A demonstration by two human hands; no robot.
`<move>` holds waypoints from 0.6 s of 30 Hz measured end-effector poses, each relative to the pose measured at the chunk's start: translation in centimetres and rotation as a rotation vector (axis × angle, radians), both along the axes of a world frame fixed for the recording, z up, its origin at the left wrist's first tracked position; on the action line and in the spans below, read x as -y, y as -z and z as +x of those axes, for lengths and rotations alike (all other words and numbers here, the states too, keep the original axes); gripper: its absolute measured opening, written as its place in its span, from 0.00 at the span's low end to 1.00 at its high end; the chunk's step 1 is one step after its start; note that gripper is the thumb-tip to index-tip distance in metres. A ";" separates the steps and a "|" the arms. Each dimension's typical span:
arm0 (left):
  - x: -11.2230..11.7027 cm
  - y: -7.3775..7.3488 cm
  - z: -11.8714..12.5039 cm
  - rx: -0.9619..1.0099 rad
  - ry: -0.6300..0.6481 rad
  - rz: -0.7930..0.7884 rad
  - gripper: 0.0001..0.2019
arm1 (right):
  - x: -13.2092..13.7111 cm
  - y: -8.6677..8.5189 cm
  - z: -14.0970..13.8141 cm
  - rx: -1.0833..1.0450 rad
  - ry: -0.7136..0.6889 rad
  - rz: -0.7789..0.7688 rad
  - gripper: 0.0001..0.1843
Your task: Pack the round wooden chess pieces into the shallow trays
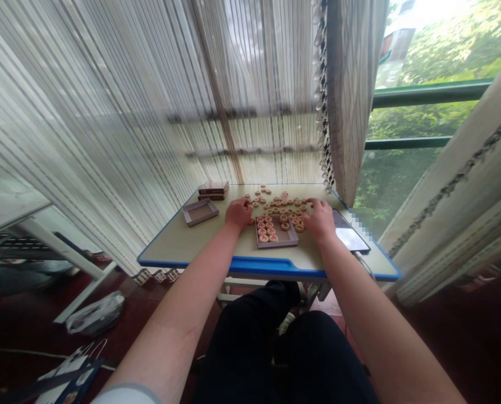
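Observation:
My left hand [239, 213] rests on the table at the left side of the loose Chinese chess pieces [276, 204], its fingers curled in. What lies under its fingertips is hidden. At the right side of the pieces is my right hand [318, 220], thumb and index finger apart, the fingertips close to the outermost pieces. Between both hands stands a shallow open box [280, 243]. Two columns of red-marked pieces [268, 230] fill its left part. A few darker-marked pieces [284, 223] lie in its right part.
An empty box lid [200, 213] lies on the table's left, in front of two stacked brown boxes [214, 189]. A tablet or phone [351, 235] with a cable is by my right forearm. Sheer curtains [258, 84] hang behind the blue-edged table [178, 247]. Bags [96, 313] sit on the floor.

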State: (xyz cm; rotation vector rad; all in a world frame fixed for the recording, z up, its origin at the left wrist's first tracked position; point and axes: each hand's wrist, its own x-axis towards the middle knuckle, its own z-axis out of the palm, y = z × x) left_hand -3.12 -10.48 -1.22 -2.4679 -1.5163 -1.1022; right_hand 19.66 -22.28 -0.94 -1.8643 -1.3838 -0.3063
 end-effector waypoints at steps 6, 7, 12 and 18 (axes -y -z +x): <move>-0.4 0.3 -0.3 0.005 -0.110 -0.040 0.13 | -0.4 0.7 0.5 0.089 -0.039 -0.307 0.18; -0.5 0.3 -0.3 0.007 -0.109 -0.071 0.13 | -0.5 0.7 0.5 0.087 -0.039 -0.306 0.17; -0.8 0.4 -0.2 -0.018 -0.062 -0.206 0.15 | -0.8 0.8 0.1 0.094 0.006 -0.207 0.21; -1.1 0.7 -0.2 -0.050 -0.099 -0.273 0.14 | -1.5 1.1 -0.5 0.166 -0.129 -0.299 0.18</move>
